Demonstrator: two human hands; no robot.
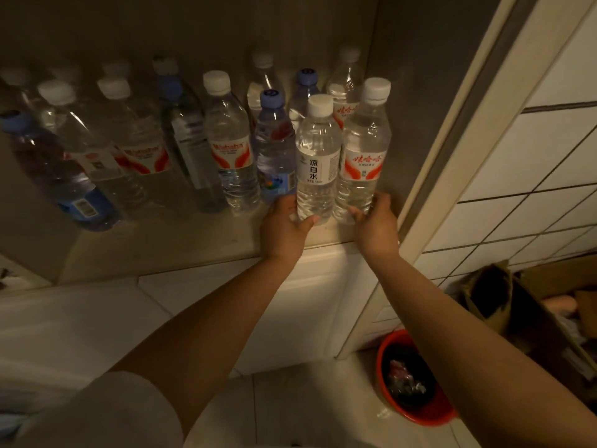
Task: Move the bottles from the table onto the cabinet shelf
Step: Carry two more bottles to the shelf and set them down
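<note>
Two clear water bottles stand side by side at the front right of the cabinet shelf (pixel 193 250). My left hand (pixel 282 226) grips the base of the white-labelled bottle (pixel 318 156). My right hand (pixel 376 226) grips the base of the red-and-white-labelled bottle (pixel 363 150) next to the cabinet's right wall. Several more water bottles (pixel 231 140) with white or blue caps stand in rows behind and to the left on the same shelf.
The cabinet's right side panel and white frame (pixel 452 150) rise just beside my right hand. On the floor below right sit a red bin (pixel 416 412) and an open cardboard box (pixel 504 295). A tiled wall lies to the right.
</note>
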